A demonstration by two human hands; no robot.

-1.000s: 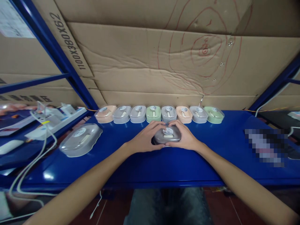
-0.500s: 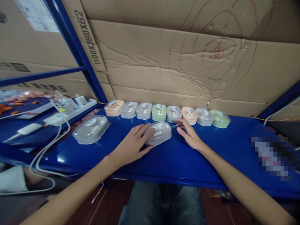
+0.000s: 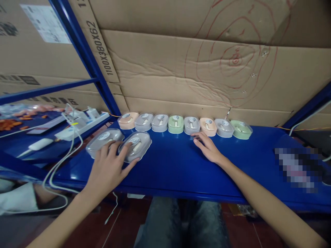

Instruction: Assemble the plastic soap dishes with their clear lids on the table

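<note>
Far left: power strip (image 3: 77,121) on side shelf. Left hand (image 3: 108,168), fingers spread, rests on clear case (image 3: 134,146), just beside another clear case (image 3: 102,141) (touching, likely). Step: setting it down; release next. Right hand (image 3: 208,148) flat, loosely spread, on blue table (image 3: 181,172) near case row (image 3: 184,124).

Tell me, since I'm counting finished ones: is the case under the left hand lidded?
Lidded: a clear cover sits over it, beneath the left hand.
</note>
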